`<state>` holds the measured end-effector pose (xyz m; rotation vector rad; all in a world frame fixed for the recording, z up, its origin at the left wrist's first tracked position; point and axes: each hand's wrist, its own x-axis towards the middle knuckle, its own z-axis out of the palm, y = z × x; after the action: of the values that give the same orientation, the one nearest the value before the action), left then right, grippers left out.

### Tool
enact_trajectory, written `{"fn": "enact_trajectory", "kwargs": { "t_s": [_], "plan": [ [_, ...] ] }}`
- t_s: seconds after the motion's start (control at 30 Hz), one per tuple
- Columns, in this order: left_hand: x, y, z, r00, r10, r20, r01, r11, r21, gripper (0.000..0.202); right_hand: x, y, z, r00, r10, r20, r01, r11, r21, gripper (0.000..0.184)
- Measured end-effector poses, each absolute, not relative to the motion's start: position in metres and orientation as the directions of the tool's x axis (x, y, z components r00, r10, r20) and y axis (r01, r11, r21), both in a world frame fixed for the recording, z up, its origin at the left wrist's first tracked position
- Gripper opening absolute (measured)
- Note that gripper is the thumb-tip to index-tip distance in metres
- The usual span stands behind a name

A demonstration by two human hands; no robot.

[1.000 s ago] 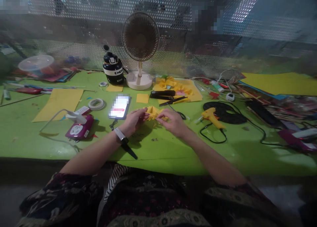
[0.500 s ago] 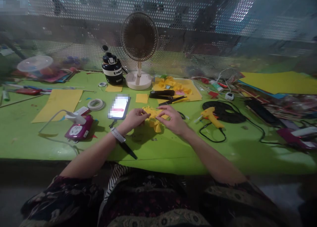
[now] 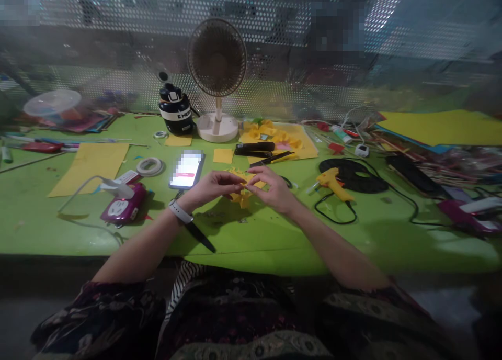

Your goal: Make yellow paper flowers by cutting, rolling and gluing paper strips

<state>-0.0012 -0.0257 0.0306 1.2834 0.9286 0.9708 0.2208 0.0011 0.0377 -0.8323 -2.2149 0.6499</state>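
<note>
A yellow paper flower (image 3: pixel 240 199) with folded, ruffled petals sits low over the green table, between my hands. My left hand (image 3: pixel 214 186) pinches it from the left, its fingers drawn together over the flower's upper edge. From the right, my right hand (image 3: pixel 270 190) grips it between thumb and index finger. The fingertips almost meet and cover part of the flower. A phone (image 3: pixel 187 169) with a lit screen lies beyond my left wrist. Behind my hands are a black stapler (image 3: pixel 254 149), dark scissors (image 3: pixel 270 158) and a small yellow paper square (image 3: pixel 223 155).
A yellow glue gun (image 3: pixel 333 183) with a looped black cord lies to the right. Left are a purple power socket (image 3: pixel 124 203) and a tape roll (image 3: pixel 149 166). At the back stand a fan (image 3: pixel 217 127) and a dark bottle (image 3: pixel 175 114).
My left hand has shifted so its fingers reach further over the flower, nearer my right fingertips. My right hand stays nearly in place. The view has moved slightly.
</note>
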Motion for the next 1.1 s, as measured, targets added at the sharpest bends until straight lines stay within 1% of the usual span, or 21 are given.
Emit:
{"fn": "enact_trajectory", "kwargs": {
  "t_s": [0.2, 0.37, 0.6, 0.7, 0.93, 1.1],
  "plan": [
    [-0.0046, -0.0234, 0.0278, 0.318, 0.948, -0.027, -0.099, 0.061, 0.993, 0.021, 0.2207, 0.0006, 0.0381, -0.575, 0.701, 0.422, 0.362, 0.68, -0.637, 0.009],
    [-0.0064, -0.0228, 0.0266, 0.355, 0.935, -0.009, -0.057, 0.031, 0.998, 0.025, 0.2205, 0.0004, 0.0381, -0.582, 0.687, 0.435, 0.346, 0.694, -0.632, 0.01],
    [-0.0072, -0.0224, 0.0293, 0.375, 0.926, -0.027, -0.008, 0.033, 0.999, 0.022, 0.2201, 0.0028, 0.0345, -0.581, 0.672, 0.459, 0.334, 0.711, -0.619, 0.008],
    [-0.0065, -0.0223, 0.0302, 0.354, 0.935, -0.029, -0.008, 0.035, 0.999, 0.021, 0.2196, 0.0032, 0.0333, -0.58, 0.671, 0.461, 0.326, 0.71, -0.624, 0.007],
    [-0.0058, -0.0206, 0.0256, 0.333, 0.943, -0.018, 0.0, 0.019, 1.0, 0.019, 0.2172, 0.002, 0.0324, -0.564, 0.709, 0.423, 0.32, 0.66, -0.68, 0.008],
    [-0.0072, -0.02, 0.0225, 0.329, 0.944, -0.005, -0.02, 0.012, 1.0, 0.021, 0.2178, 0.0026, 0.0342, -0.548, 0.728, 0.412, 0.274, 0.622, -0.734, 0.01]
  ]
}}
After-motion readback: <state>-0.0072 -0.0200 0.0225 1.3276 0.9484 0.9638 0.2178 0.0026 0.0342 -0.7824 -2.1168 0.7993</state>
